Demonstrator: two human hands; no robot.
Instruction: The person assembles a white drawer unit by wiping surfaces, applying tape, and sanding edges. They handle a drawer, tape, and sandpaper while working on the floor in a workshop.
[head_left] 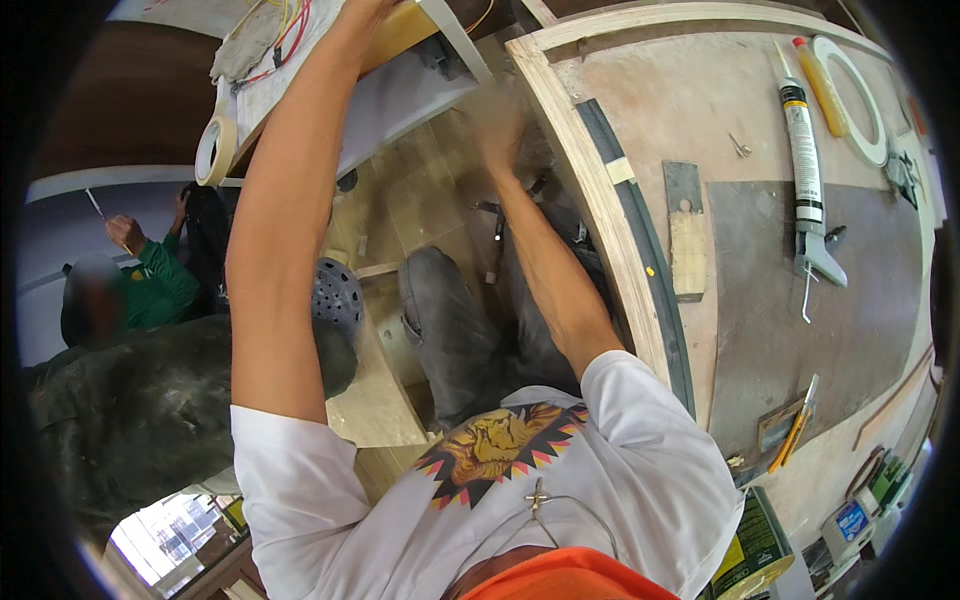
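My left arm reaches up to a white cabinet part with a yellowish edge (402, 35). Only the wrist end of my left hand (368, 8) shows at the top border, and its fingers are out of sight. Smeared by motion, my right hand (495, 125) hovers between the cabinet part and the pale wooden frame (560, 120) of the workbench. Whether it holds anything is unclear. A roll of masking tape (215, 150) hangs near my left forearm. Below my right hand, a dark tool (495, 228) lies by my legs.
On the bench lie a caulking gun (812, 190), a yellow bottle (820, 88), a white tape roll (868, 130), a dark strip (640, 230) and a utility knife (795, 425). Red and yellow wires (290, 40) sit top left. A co-worker in green (165, 275) crouches at left, holding a thin white stick.
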